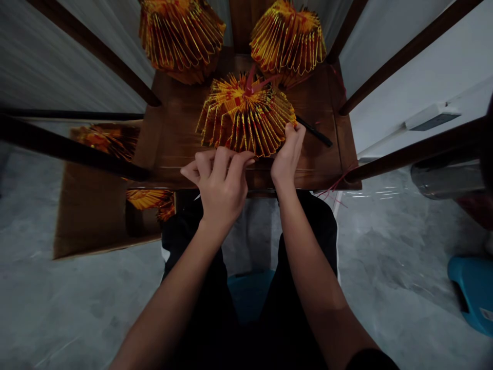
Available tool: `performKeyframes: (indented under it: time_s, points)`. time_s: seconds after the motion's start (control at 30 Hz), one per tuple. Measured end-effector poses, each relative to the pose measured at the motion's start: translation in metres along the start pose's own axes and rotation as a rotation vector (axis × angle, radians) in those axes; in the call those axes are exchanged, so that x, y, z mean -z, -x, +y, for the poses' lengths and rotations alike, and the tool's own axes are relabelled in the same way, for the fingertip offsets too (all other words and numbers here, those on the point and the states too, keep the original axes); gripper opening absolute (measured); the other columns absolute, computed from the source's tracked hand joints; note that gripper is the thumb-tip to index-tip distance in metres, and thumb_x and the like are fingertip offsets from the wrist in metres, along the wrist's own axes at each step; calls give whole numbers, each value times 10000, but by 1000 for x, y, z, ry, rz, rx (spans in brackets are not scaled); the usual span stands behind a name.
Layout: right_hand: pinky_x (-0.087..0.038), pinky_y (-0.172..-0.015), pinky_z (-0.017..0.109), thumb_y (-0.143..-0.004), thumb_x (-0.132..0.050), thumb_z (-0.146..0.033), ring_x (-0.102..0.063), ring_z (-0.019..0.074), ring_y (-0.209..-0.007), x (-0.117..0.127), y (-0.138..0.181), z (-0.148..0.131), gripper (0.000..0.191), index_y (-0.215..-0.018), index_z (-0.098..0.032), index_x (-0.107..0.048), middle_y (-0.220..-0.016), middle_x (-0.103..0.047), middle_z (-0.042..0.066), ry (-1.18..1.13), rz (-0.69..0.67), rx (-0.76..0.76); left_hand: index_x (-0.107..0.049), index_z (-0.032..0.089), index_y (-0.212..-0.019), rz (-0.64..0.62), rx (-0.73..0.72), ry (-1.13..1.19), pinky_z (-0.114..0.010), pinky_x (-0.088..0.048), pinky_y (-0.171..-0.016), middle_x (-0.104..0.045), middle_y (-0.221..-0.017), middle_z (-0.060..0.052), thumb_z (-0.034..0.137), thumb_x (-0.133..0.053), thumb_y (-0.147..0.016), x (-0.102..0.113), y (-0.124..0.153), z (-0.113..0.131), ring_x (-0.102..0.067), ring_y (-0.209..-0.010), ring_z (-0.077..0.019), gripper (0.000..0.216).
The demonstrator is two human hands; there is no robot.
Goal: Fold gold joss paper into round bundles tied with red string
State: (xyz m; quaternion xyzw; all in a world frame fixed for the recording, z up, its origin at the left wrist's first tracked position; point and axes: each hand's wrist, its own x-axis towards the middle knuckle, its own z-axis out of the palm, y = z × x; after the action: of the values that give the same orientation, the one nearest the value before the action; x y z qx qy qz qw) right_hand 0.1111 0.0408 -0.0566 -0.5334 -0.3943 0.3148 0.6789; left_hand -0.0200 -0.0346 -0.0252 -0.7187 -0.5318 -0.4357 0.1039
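Observation:
A fan-like bundle of folded yellow and red paper (pixel 246 115), tied at the top with a red string, sits on a small dark wooden table (pixel 173 133). My left hand (pixel 219 182) is curled at the bundle's near lower edge, its fingers pinched together on the paper folds. On the right side of the bundle my right hand (pixel 288 151) pinches the lower right edge of the folds. Both hands touch the same bundle.
Two more folded paper bundles (pixel 181 36) (pixel 287 41) stand at the back of the table. A black pen-like stick (pixel 314 131) lies right of the bundle. A cardboard box (pixel 96 205) with more bundles is at the left. A blue stool (pixel 473 293) stands at the right.

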Motion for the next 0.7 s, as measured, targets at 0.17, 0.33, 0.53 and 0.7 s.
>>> performKeyframes:
  time_s: [0.17, 0.33, 0.53, 0.7]
  points:
    - [-438, -1230, 547, -1031, -402, -597, -630, 256, -1277, 1, 1, -2, 328, -1076, -287, -500, -1181, -621, 52, 4, -3, 12, -757, 268, -1042, 50, -93, -148, -452, -329, -845, -721, -900, -59, 258, -639, -1102, -3, -3, 0, -618, -933, -288, 133]
    - [-432, -1227, 537, -1023, -401, -606, -625, 256, -1275, 1, 1, -2, 333, -1077, -291, -496, -1192, -621, 56, 0, -11, 13, -745, 252, -1011, 44, -51, -140, -441, -304, -861, -684, -887, -68, 281, -600, -1106, -4, -4, 2, -595, -911, -297, 177]
    - [-429, -1221, 518, -1020, -401, -640, -625, 254, -1282, 2, 0, 0, 368, -1066, -290, -503, -1174, -616, 45, 0, -15, 15, -771, 248, -1032, 10, 14, -149, -457, -353, -890, -793, -1080, -69, 338, -679, -1079, 5, 0, 13, -629, -988, -305, 137]
    - [-427, -1222, 507, -1020, -397, -623, -620, 253, -1291, 3, 1, -1, 348, -1047, -292, -502, -1150, -625, 46, 5, -36, 17, -780, 224, -1082, -20, 85, -100, -468, -417, -918, -823, -1120, -43, 271, -631, -1110, 10, 3, 29, -647, -1059, -296, 159]
